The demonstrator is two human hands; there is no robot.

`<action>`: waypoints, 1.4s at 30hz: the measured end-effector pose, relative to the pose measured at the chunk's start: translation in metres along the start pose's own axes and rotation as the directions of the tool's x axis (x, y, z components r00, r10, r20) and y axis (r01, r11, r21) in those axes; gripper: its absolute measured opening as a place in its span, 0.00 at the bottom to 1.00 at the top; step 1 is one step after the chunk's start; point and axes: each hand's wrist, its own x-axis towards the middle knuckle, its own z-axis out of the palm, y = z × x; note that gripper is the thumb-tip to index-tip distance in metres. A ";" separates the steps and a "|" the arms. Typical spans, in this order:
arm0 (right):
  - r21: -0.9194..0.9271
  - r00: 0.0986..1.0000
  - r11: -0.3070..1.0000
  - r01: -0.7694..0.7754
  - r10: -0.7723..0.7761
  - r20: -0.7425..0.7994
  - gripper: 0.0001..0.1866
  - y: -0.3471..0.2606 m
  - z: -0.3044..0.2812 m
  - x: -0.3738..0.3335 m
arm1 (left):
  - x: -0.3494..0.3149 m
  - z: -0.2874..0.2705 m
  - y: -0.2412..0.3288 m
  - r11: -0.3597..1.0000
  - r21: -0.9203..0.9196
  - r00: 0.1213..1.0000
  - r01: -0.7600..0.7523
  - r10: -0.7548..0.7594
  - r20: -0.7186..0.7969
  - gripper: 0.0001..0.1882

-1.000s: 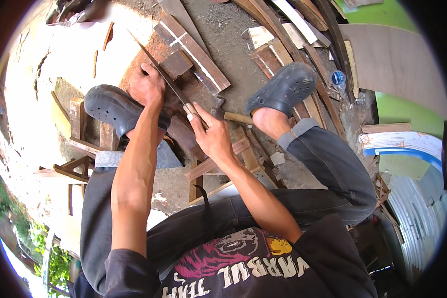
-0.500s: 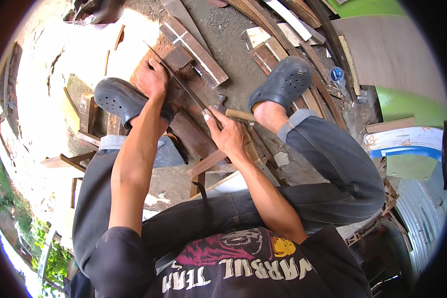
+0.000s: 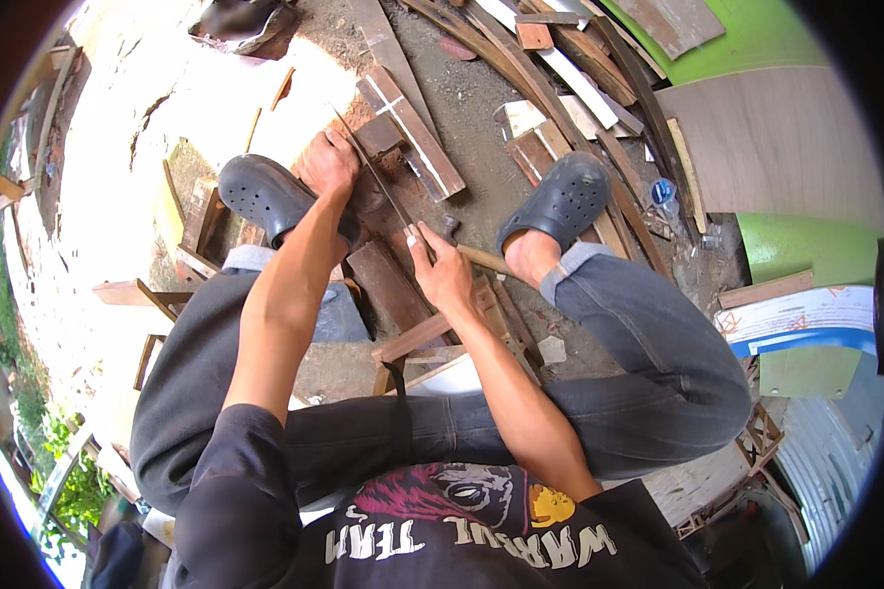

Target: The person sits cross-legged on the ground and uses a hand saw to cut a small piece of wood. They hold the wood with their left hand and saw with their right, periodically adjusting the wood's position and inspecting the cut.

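My right hand (image 3: 442, 270) is closed round the near end of a hand saw (image 3: 375, 175), whose long thin blade shows nearly edge-on and points away to the upper left. Closed on reddish-brown wood beside the blade, my left hand (image 3: 326, 164) hides most of what it grips. Just right of the blade is a short brown wood block (image 3: 379, 135). A dark brown board (image 3: 395, 287) lies between my feet, nearer to me. Beside my right hand, a hammer (image 3: 483, 259) with a pale wooden handle rests on the ground.
My left clog (image 3: 265, 191) and right clog (image 3: 560, 201) flank the work. A white-marked plank (image 3: 417, 137) lies beyond the block. Long boards (image 3: 550, 88) are heaped at the far right, near a plastic bottle (image 3: 664, 193). A wooden frame (image 3: 413, 339) stands close to my legs.
The whole view has shifted, so the scene sits slightly further right and lower. Both hands keep their holds on the saw and the wood; the saw's position against the block looks little changed.
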 end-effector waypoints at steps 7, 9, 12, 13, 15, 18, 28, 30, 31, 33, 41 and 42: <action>0.043 0.997 0.998 0.045 -0.048 0.061 0.26 -0.023 -0.010 -0.018 | -0.005 -0.007 0.002 0.997 -0.019 0.998 0.069 -0.068 0.014 0.23; 0.061 0.998 0.998 0.004 -0.008 0.067 0.24 -0.008 -0.019 -0.037 | -0.004 -0.007 0.004 0.998 0.004 0.998 0.068 -0.068 -0.006 0.23; 0.082 0.989 0.990 -0.119 0.110 0.103 0.24 0.001 -0.028 -0.045 | -0.003 -0.010 0.014 0.993 -0.016 0.992 0.120 -0.120 0.046 0.23; 0.084 0.992 0.993 -0.084 0.075 0.106 0.24 -0.012 -0.025 -0.031 | -0.001 -0.012 0.011 0.992 -0.032 0.991 0.125 -0.123 0.048 0.23; 0.096 0.996 0.995 -0.023 0.014 0.091 0.24 -0.025 -0.006 0.012 | -0.001 -0.011 0.005 0.991 -0.067 0.992 0.112 -0.108 0.063 0.24; 0.076 1.000 0.997 0.017 -0.016 -0.008 0.23 -0.024 0.022 0.044 | 0.000 -0.006 0.009 0.993 -0.039 0.992 0.113 -0.111 0.060 0.24; 0.116 0.998 0.992 0.057 -0.053 -0.037 0.23 -0.017 0.025 0.052 | -0.001 -0.003 0.005 0.995 -0.016 0.994 0.103 -0.103 0.019 0.27; 0.136 0.996 0.988 0.075 -0.068 -0.050 0.24 -0.018 0.029 0.051 | -0.001 -0.004 0.005 0.991 -0.027 0.990 0.133 -0.132 0.051 0.27; 0.119 0.999 0.992 0.045 -0.042 -0.027 0.24 -0.019 0.016 0.042 | 0.000 -0.003 0.004 0.991 -0.030 0.991 0.130 -0.129 0.044 0.27; 0.095 0.999 0.995 0.039 -0.038 -0.012 0.23 -0.006 -0.004 0.018 | 0.000 -0.001 0.001 0.991 -0.038 0.991 0.128 -0.126 0.036 0.27; 0.070 1.000 0.998 0.005 -0.003 -0.020 0.23 -0.015 0.014 0.043 | 0.001 -0.003 0.005 0.988 -0.022 0.987 0.152 -0.150 0.058 0.26; 0.090 1.000 0.996 0.010 -0.008 -0.024 0.22 -0.011 0.010 0.037 | 0.001 0.001 0.000 0.990 0.004 0.988 0.143 -0.143 0.054 0.27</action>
